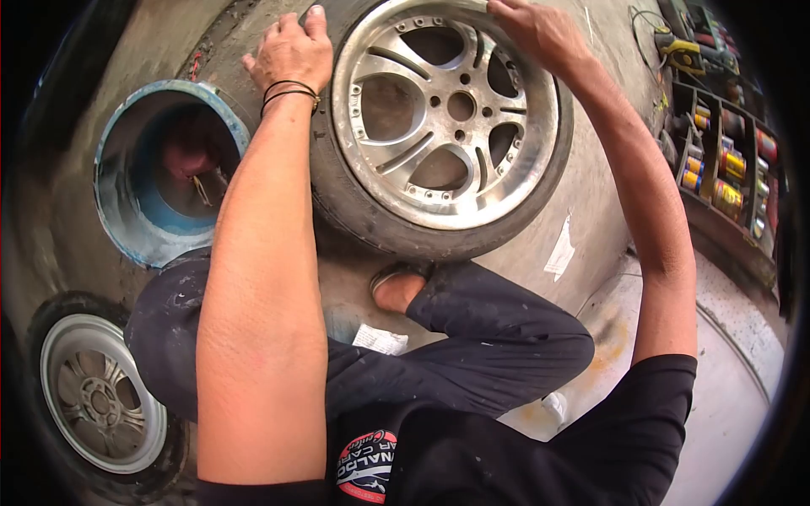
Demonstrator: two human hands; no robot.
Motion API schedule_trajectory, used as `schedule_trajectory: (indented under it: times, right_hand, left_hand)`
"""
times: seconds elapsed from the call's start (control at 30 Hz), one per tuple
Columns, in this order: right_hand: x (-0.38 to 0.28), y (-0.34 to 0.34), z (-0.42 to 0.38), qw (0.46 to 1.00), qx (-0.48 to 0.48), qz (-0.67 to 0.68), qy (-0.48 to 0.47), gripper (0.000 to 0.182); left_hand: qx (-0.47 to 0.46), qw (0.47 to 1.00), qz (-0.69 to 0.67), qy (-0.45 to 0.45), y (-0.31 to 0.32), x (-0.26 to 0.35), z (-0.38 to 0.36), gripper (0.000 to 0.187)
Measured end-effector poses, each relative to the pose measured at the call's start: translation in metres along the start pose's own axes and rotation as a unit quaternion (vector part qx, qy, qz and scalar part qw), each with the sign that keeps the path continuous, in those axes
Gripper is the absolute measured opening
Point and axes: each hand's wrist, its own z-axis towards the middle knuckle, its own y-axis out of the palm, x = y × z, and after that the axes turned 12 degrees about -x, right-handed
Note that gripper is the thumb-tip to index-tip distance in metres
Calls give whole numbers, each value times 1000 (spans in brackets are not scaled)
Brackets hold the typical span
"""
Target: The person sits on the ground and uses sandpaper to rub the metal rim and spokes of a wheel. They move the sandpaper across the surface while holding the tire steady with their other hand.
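An alloy wheel (pixel 403 152) with a silver, scuffed multi-spoke face lies on the floor in front of me, fitted in a black tire (pixel 422 240). My left hand (pixel 291 55) is at the tire's upper left side, fingers apart, the thumb along the sidewall. Dark cords circle that wrist. At the upper right of the rim, my right hand (pixel 540 34) has its fingers pressed together at the edge, partly cut off by the top of the view. I cannot tell what, if anything, they pinch.
A blue-rimmed tub (pixel 105 181) with a reddish thing inside stands left of the wheel. A second wheel (pixel 99 405) lies at lower left. Cans (pixel 728 196) fill a wooden rack (pixel 726 226) at right, below a yellow-and-black tool (pixel 682 55). Paper scraps (pixel 560 250) lie around.
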Motion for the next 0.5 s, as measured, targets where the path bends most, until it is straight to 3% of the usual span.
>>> schedule_trajectory:
  times: [0.03, 0.1, 0.23, 0.27, 0.37, 0.43, 0.5]
  right_hand:
    - [2, 11, -3, 1000, 0, -1, -7, 18]
    - [3, 23, -6, 989, -94, -101, 61, 22]
    - [5, 28, -3, 976, -162, -98, 112, 25]
    - [4, 26, -6, 976, -161, -102, 108, 25]
    - [-3, 30, -25, 978, -143, -104, 108, 21]
    - [-8, 17, -24, 961, -214, -123, 121, 22]
    - [-4, 17, -30, 971, -161, -70, 164, 26]
  left_hand:
    - [1, 1000, -2, -7, -2, 0, 0, 68]
    - [-2, 1000, -1, 6, -2, 0, 0, 69]
    - [-21, 1000, -19, 0, -14, 7, -7, 69]
    - [7, 999, -44, 12, -21, 15, -16, 49]
    - [19, 998, -62, 18, -24, 16, -18, 49]
    - [42, 997, -65, 27, -19, 16, -17, 49]
    - [23, 997, -61, 29, -20, 13, -16, 48]
